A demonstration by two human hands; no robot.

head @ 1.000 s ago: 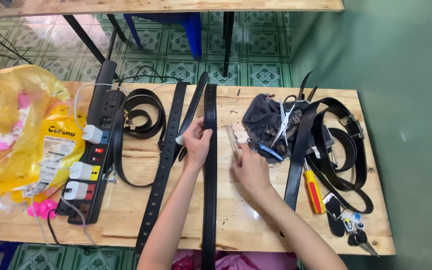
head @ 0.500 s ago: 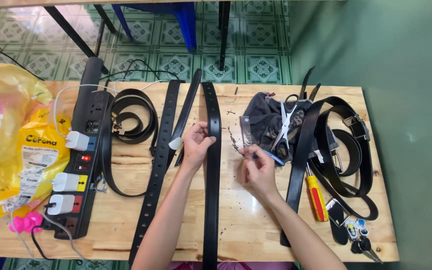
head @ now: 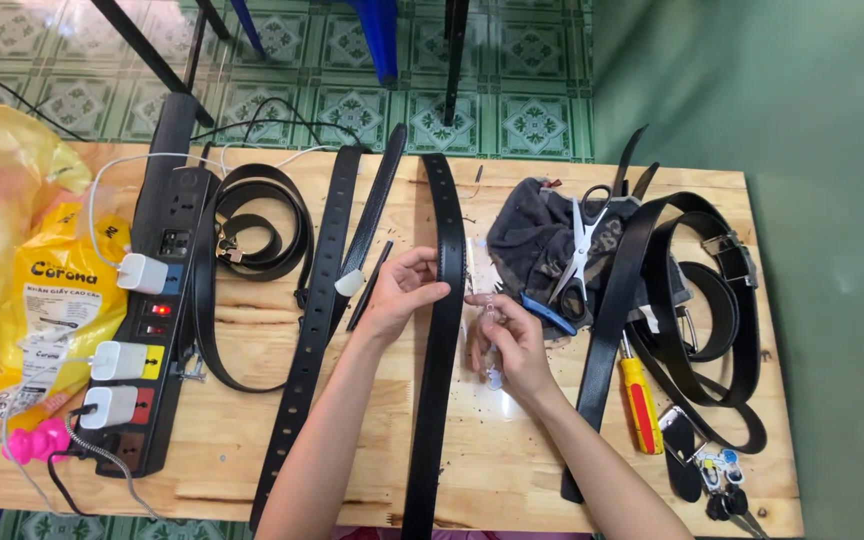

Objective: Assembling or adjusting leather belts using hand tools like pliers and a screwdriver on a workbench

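A long black belt [head: 438, 380] lies straight down the middle of the wooden table [head: 532, 460]. My left hand [head: 399, 293] pinches its left edge near the upper part. My right hand [head: 505, 340] rests just to the right of the belt, fingers closed on a small clear object; what it is I cannot tell. A second black strap with holes [head: 314, 330] lies parallel on the left, with a thin dark strip [head: 370, 268] beside my left hand.
A black power strip [head: 152, 300] with white chargers sits at the left by yellow plastic bags [head: 12, 260]. Coiled belts [head: 262, 225] lie behind. On the right are a dark cloth [head: 537, 245] with scissors [head: 582, 235], more belts [head: 692, 300], a yellow-handled screwdriver [head: 638, 390] and keys [head: 722, 485].
The view has shifted slightly. My right hand has moved in toward the belt, and my left hand keeps its pinch on the belt's edge.
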